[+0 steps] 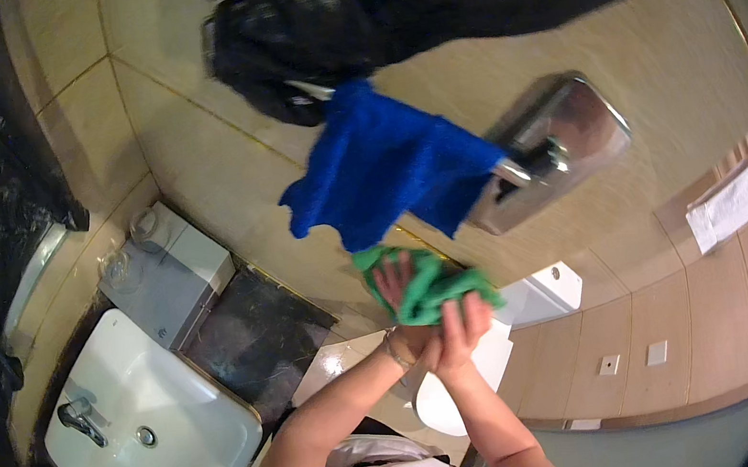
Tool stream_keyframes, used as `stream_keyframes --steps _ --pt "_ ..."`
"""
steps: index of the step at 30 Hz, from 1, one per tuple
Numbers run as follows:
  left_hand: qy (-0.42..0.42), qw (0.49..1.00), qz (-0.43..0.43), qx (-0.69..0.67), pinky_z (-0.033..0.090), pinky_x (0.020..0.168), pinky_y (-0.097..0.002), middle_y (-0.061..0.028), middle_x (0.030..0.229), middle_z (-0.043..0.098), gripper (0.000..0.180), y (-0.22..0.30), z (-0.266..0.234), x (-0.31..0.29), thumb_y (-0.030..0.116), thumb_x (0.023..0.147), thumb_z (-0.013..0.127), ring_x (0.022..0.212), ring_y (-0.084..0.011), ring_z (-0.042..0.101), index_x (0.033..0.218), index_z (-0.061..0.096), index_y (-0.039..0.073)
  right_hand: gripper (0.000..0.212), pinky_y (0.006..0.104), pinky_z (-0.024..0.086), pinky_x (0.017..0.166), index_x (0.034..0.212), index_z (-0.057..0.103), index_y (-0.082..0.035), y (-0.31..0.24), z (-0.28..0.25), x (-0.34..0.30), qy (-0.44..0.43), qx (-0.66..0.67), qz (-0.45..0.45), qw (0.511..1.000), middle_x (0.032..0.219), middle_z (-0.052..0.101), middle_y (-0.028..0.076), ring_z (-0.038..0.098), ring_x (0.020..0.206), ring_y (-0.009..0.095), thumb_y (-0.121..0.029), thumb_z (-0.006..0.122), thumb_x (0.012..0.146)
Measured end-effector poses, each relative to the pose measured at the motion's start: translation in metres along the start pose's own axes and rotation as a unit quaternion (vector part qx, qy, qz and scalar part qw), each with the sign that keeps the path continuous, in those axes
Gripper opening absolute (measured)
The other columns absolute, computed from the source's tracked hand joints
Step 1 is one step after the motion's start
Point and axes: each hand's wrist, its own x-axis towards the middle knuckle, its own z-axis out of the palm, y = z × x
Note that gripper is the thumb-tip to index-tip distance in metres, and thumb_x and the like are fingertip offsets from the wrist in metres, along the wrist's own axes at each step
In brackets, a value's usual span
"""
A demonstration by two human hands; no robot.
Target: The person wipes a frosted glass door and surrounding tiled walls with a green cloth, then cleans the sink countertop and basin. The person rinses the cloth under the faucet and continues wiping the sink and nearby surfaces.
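A green cloth [421, 289] is bunched between my two hands in the middle of the view. My left hand [396, 280] has its fingers over the cloth's left part, with a band at the wrist. On the right side, the fingers of my right hand [457, 325] are closed on the cloth's lower edge. The two wrists are close together. Just beyond my hands, a blue cloth [393, 163] hangs over a rail whose ends show at its upper left and right corners.
A white sink [149, 441] with a chrome tap [81, 422] is at left. Behind it stands a grey box [165, 289] by clear glasses. Black plastic sheeting [446, 5] covers the far wall. A chrome fixture [564, 142] is right of the blue cloth; a white toilet [452, 401] stands below my hands.
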Motion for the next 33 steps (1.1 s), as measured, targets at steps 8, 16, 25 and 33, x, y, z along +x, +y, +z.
stream_keyframes --steps 8,16,25,33 --pt "-0.106 0.986 0.127 0.016 0.024 0.098 -0.0674 -0.0228 0.135 0.034 0.051 -0.051 0.01 -0.071 0.039 0.083 0.05 0.116 -0.0514 0.035 0.125 0.049 0.01 0.047 0.0516 0.019 0.108 0.132 0.038 0.003 -0.013 0.004 -0.048 -0.015 0.19 0.261 0.946 0.139 0.029 0.028 0.025 0.129 0.047 -0.011 0.048 0.088" --pt "-0.116 0.966 0.229 0.029 0.016 0.104 -0.0661 -0.0221 0.142 0.027 0.048 0.025 -0.006 -0.043 0.027 0.086 0.052 0.126 -0.051 0.026 0.13 0.042 0.009 0.047 0.042 0.025 0.107 0.133 0.037 0.007 0.009 -0.056 -0.038 0.043 0.288 0.334 0.897 0.139 0.036 0.023 0.035 0.129 0.038 -0.018 0.041 0.093" --pt "0.005 0.924 0.372 0.086 0.034 0.098 -0.0453 -0.0041 0.142 0.04 0.045 0.261 -0.027 0.186 0.029 0.09 0.046 0.129 -0.031 0.035 0.128 0.055 0.007 0.058 0.0381 0.017 0.112 0.139 0.028 0.007 0.124 -0.174 0.162 0.162 0.526 0.128 0.825 0.148 0.028 0.02 0.024 0.138 0.032 -0.027 0.033 0.093" --pt "0.188 0.833 0.505 0.126 0.025 0.109 -0.0483 -0.0134 0.145 0.033 0.062 0.387 -0.045 0.353 0.004 0.076 0.055 0.132 -0.0399 0.03 0.136 0.04 0.003 0.053 0.0359 0.017 0.111 0.136 0.035 0.007 0.185 -0.245 0.344 0.208 0.617 -0.012 0.759 0.145 0.03 0.02 0.025 0.136 0.033 -0.025 0.037 0.094"
